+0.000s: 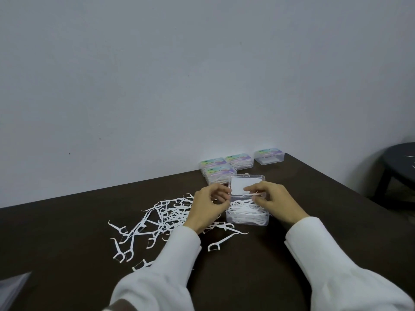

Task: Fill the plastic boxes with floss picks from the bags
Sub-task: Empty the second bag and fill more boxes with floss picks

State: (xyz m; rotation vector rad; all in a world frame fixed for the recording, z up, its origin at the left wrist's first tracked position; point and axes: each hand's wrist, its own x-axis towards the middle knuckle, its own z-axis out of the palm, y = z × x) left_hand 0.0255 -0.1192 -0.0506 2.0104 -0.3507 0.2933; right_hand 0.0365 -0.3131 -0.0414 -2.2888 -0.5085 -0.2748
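Clear plastic box [247, 217], lid up, nearly full of white floss picks. Loose floss picks [161, 217] scattered just left of box. Behind box, four closed labelled boxes [226, 168].

Plain room, likely a home or small packing workspace: bare pale wall [179, 75] across the upper frame, dark brown table [292, 254] pushed against it, dark round stool [399, 158] at right edge. Nothing more telling.

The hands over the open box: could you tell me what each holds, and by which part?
The right hand pinches a floss pick near one end. The left hand has curled fingers, but whether it holds anything cannot be told.
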